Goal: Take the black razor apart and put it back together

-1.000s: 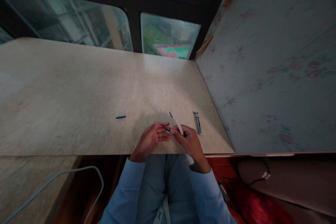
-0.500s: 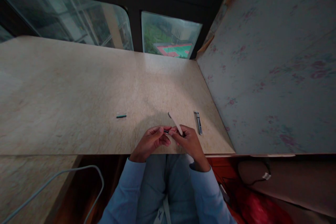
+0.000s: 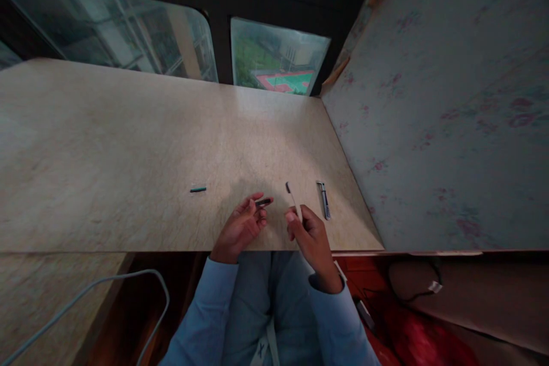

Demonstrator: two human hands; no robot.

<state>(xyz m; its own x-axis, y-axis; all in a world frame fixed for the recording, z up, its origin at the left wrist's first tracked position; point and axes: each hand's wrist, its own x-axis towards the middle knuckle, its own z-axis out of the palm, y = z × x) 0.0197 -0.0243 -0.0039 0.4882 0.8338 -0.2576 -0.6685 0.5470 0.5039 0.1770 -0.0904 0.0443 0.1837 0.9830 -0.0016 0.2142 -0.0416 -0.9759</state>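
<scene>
My left hand (image 3: 241, 230) is raised over the front of the tabletop. Its thumb and fingertips pinch a short, dark, narrow piece (image 3: 263, 203), too small to identify. To its right, my right hand (image 3: 312, 235) closes round a slim white-handled tool (image 3: 295, 203) with a small dark curved tip pointing away from me. A gap separates the two hands. Right of my right hand lies a slim metallic tool (image 3: 325, 201) with a short crosspiece at its far end. A small dark-green stick (image 3: 198, 189) in what looks like clear wrapping lies to the left.
The pale marbled tabletop (image 3: 128, 143) runs back to a dark-framed window (image 3: 218, 28). A flower-patterned wall panel (image 3: 429, 114) borders it on the right. At lower left, a grey cable (image 3: 107, 280) loops past a lower surface. My legs are below the front edge.
My hands, close together before, have moved apart. The left has lifted the dark piece up and left; the right has drawn the white-handled tool a little rightward, turning it more upright.
</scene>
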